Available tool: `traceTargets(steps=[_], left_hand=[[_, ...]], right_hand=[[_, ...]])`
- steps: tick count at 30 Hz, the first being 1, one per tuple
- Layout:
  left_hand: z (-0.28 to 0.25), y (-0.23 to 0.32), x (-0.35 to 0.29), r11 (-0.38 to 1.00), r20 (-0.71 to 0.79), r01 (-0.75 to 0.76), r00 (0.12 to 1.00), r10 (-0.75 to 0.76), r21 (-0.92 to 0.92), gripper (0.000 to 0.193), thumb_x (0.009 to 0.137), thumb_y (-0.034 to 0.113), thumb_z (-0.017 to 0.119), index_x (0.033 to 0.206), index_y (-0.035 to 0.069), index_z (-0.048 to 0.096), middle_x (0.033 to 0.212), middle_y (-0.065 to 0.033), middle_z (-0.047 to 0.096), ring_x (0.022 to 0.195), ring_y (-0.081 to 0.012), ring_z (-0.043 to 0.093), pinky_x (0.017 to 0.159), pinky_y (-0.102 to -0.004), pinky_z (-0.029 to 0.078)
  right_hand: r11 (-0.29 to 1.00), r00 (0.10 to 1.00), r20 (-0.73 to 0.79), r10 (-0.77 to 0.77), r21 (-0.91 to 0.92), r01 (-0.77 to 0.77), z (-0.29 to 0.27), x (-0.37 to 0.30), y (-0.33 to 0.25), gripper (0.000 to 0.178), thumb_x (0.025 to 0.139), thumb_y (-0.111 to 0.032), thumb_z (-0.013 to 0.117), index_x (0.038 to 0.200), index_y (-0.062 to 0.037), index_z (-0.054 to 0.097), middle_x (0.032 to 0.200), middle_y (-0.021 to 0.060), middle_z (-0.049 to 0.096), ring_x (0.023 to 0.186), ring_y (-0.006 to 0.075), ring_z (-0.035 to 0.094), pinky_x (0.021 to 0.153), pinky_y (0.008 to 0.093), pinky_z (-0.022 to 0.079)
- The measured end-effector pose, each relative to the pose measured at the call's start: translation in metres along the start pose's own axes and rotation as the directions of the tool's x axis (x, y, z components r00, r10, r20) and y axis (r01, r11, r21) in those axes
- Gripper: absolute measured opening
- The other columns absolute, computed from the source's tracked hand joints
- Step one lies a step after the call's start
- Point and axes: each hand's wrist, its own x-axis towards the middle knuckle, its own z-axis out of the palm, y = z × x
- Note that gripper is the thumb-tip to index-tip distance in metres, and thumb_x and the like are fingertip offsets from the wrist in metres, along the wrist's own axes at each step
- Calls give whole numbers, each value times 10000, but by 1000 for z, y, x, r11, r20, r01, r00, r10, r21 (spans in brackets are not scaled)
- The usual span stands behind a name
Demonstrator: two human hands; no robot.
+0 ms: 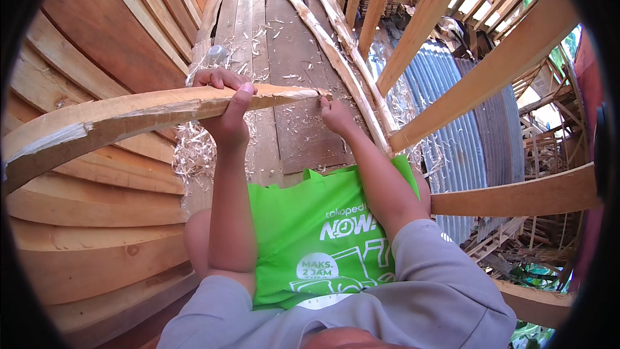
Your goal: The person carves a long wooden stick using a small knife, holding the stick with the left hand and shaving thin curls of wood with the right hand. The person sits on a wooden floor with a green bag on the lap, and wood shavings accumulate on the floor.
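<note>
Wooden slat (129,116), long, pale and rough-edged, held crosswise in front of the person above a plank floor, its splintered right tip ending near the middle of the view and its left end running out toward the picture's left rim. Left hand (227,106) wraps the slat from behind, fingers curled over the top edge, thumb pressed along the near face: a firm, closed grasp on the wood. Right hand (336,115) sits at the ragged right tip, fingers bunched against the underside of the splintered end; whether it pinches the wood or only touches it I cannot tell (the fingertips are hidden behind the tip). Bright green cloth bag (323,232) lies across the lap below both forearms, with white print on it. Grey sleeves (426,284) cover the upper arms. Plank floor (290,58) beneath the hands is dark and weathered, strewn with pale wood shavings (194,148), thickest just left of the left wrist. Two thin stripped sticks (336,52) lie diagonally on the floor beyond the right hand. Curved stacked boards (84,220) fill the left side. Slanting timber rails (491,71) cross the right side, with corrugated metal sheeting (452,129) below them.
</note>
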Motion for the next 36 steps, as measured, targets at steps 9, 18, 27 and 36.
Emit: traceTargets(steps=[9, 18, 27, 36], left_hand=[[-1, 1, 0, 1000, -4, 11, 1000, -11, -11, 385, 738, -85, 590, 963, 103, 340, 790, -47, 476, 750, -175, 535, 810, -362, 477], [-3, -3, -1, 1000, -3, -6, 1000, 6, -13, 388, 744, -77, 609, 965, 101, 345, 789, -47, 496, 756, -169, 553, 805, -364, 488], [-8, -4, 1, 999, -20, -20, 1000, 21, 29, 388, 738, -100, 605, 979, 89, 367, 802, -56, 506, 757, -172, 568, 787, -359, 509], [-5, -4, 2, 999, -29, -18, 999, 20, 45, 370, 744, -82, 613, 953, 93, 364, 793, -55, 512, 754, -166, 564, 793, -354, 504]], right_hand=[[997, 986, 155, -69, 51, 62, -12, -7, -32, 501, 1027, -378, 415, 843, 35, 630, 813, 293, 645, 781, 408, 638, 716, 496, 457], [995, 989, 117, 86, -56, -80, -9, -6, -22, 566, 1020, -419, 405, 916, 69, 674, 920, 300, 682, 925, 461, 662, 846, 503, 493], [999, 991, 119, -52, -6, 53, -7, -5, -36, 535, 1017, -408, 433, 799, 47, 612, 773, 273, 642, 758, 408, 639, 726, 499, 459], [986, 999, -13, -31, -165, 28, -3, -2, -15, 521, 1033, -383, 435, 758, 42, 560, 676, 223, 587, 643, 356, 547, 660, 475, 426]])
